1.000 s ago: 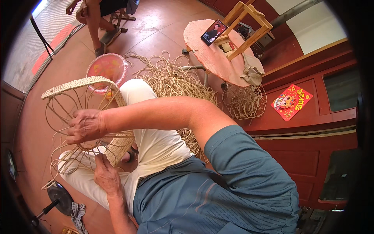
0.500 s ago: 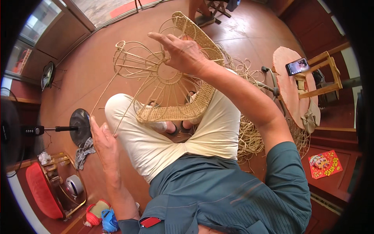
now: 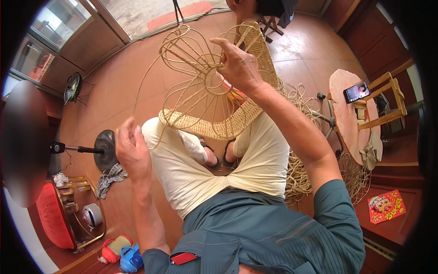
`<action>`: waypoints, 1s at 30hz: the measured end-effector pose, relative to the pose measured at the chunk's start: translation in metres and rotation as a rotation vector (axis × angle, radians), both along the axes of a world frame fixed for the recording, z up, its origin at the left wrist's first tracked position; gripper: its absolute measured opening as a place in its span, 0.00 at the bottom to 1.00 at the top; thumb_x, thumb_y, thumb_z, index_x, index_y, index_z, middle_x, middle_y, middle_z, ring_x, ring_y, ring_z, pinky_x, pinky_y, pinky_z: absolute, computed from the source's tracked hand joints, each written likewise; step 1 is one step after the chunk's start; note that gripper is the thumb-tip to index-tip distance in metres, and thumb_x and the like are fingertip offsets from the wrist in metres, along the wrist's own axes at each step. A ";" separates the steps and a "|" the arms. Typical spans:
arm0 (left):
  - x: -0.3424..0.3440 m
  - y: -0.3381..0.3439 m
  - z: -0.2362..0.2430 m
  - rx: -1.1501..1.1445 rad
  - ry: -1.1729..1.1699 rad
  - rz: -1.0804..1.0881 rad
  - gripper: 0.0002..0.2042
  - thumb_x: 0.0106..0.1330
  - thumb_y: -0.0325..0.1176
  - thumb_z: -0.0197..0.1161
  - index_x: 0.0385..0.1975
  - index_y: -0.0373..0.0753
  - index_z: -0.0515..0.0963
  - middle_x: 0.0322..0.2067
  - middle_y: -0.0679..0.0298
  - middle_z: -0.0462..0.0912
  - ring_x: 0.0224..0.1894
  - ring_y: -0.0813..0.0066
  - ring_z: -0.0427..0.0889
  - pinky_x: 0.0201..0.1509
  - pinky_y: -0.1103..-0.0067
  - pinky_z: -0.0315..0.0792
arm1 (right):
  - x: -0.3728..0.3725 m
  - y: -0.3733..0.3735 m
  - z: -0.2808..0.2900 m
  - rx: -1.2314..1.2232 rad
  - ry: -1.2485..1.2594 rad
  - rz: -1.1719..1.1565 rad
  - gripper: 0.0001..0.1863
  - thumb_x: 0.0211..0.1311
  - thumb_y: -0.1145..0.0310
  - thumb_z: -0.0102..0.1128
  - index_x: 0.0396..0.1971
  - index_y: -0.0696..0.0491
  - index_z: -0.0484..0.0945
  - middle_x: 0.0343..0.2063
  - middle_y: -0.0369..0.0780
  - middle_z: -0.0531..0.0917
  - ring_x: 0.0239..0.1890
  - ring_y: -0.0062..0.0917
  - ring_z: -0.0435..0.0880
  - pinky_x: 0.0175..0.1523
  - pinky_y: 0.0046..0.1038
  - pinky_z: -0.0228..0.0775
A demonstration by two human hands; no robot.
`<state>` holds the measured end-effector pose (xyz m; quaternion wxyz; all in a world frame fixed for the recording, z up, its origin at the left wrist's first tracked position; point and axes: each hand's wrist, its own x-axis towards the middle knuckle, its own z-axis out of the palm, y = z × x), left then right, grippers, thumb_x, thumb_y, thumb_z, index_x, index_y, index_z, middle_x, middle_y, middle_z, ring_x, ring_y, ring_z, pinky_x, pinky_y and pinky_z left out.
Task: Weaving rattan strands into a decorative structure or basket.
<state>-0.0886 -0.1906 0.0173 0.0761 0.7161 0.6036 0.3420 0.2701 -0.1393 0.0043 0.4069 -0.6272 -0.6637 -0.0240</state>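
Note:
A straw-coloured basket frame [image 3: 218, 129] rests over my knees, its thin spokes running out from a small central ring. A tightly woven cord band closes its near and right sides, while looped spokes stand bare at the left and top. My right hand [image 3: 239, 68] pinches the spokes beside the ring, index finger stretched out. From the far-left loops a single cord [image 3: 141, 84] curves down to my left hand [image 3: 132, 148], which is raised over my left knee. Its fingers are bent around the cord, partly smeared by motion.
Loose cord [image 3: 299, 171] lies heaped by my right leg. At right, a pink-topped table [image 3: 340, 86] carries a phone [image 3: 356, 92] and a small wooden frame [image 3: 381, 116]. A fan's round base [image 3: 106, 148] stands at left. Another person [image 3: 246, 9] is at the far side.
The basket frame has shifted right and turned slightly with my right hand. My left hand has moved a little right, and the cord now bows instead of running straight. More of the other person shows.

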 end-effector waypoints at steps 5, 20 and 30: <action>0.055 0.040 0.040 0.090 -0.244 -0.121 0.25 0.79 0.32 0.65 0.73 0.35 0.73 0.57 0.55 0.86 0.41 0.72 0.88 0.32 0.78 0.84 | -0.010 -0.010 0.000 0.111 0.055 0.080 0.40 0.51 0.79 0.73 0.67 0.38 0.76 0.33 0.36 0.86 0.34 0.29 0.90 0.43 0.34 0.83; -0.001 -0.009 -0.018 0.067 0.001 -0.170 0.10 0.83 0.39 0.61 0.46 0.42 0.86 0.25 0.50 0.84 0.26 0.52 0.85 0.33 0.63 0.74 | -0.017 -0.022 0.003 -0.024 0.024 -0.034 0.32 0.60 0.79 0.67 0.65 0.44 0.75 0.40 0.44 0.89 0.39 0.42 0.92 0.46 0.44 0.85; -0.057 -0.043 -0.006 -0.196 -0.259 -0.079 0.13 0.85 0.38 0.61 0.44 0.34 0.85 0.32 0.65 0.82 0.36 0.79 0.76 0.43 0.78 0.70 | -0.033 -0.028 0.005 -0.064 0.029 0.034 0.33 0.58 0.78 0.69 0.65 0.44 0.76 0.42 0.42 0.89 0.44 0.41 0.92 0.48 0.44 0.84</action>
